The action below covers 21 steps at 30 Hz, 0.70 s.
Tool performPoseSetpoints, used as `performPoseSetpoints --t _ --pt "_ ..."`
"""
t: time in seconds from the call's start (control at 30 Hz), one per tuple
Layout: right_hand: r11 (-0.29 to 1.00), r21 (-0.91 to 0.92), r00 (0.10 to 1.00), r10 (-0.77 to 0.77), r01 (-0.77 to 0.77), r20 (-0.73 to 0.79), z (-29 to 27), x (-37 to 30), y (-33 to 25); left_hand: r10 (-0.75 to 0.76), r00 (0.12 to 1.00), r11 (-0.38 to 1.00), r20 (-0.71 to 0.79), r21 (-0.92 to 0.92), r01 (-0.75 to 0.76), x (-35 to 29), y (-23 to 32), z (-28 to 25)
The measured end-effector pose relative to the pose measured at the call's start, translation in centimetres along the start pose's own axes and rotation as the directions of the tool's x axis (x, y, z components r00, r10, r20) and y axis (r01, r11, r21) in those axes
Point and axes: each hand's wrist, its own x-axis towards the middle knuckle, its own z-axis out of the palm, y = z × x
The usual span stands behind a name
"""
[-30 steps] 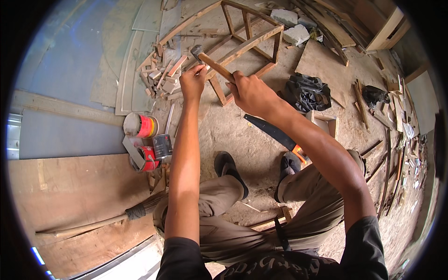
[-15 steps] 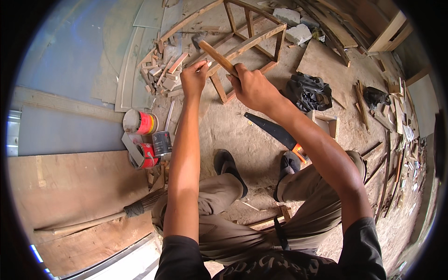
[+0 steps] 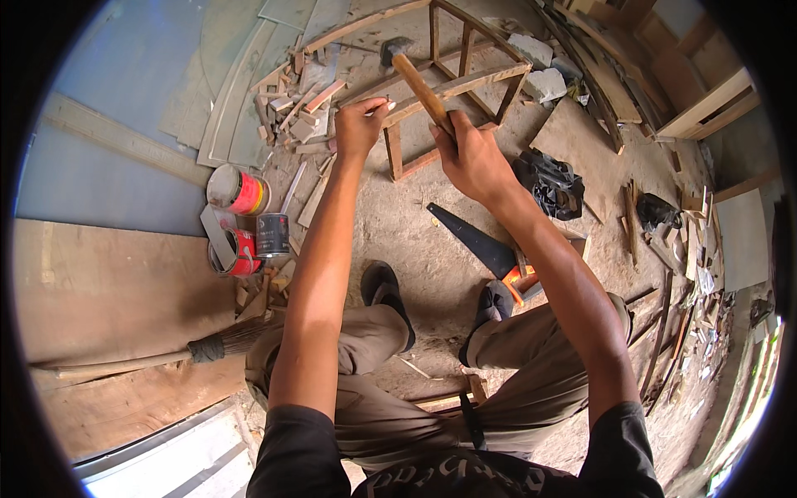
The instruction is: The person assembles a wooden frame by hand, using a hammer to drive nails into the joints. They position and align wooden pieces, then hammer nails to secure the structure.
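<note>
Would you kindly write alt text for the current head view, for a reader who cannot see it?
Right hand grips a hammer over a wooden frame, while the left hand pinches a small item, too tiny to identify, near the frame's end. A saw lies on the dusty floor; cans and a broom are at left.

Straight ahead on the floor stands the frame, offcuts heaped just to its left! Left hand by its near-left corner, right hand over to the right, with the hammer reaching forward from it above the frame. Down the left, cans bunched together; nearer, a broom across a board. Over right, a saw lies before the feet, a bag beyond it, further right.
</note>
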Motion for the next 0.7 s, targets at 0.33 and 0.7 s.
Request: performPoseSetpoints --t 0.33,0.7 --pt "1.0 -0.014 0.999 -0.023 0.024 0.044 0.8 -0.3 0.6 -0.002 1.0 1.0 -0.031 0.022 0.003 -0.1 0.8 0.0" --pt "0.997 -0.014 0.997 -0.076 0.076 0.001 0.1 0.1 0.3 -0.047 0.998 0.999 0.03 0.024 0.046 0.0 0.7 -0.4"
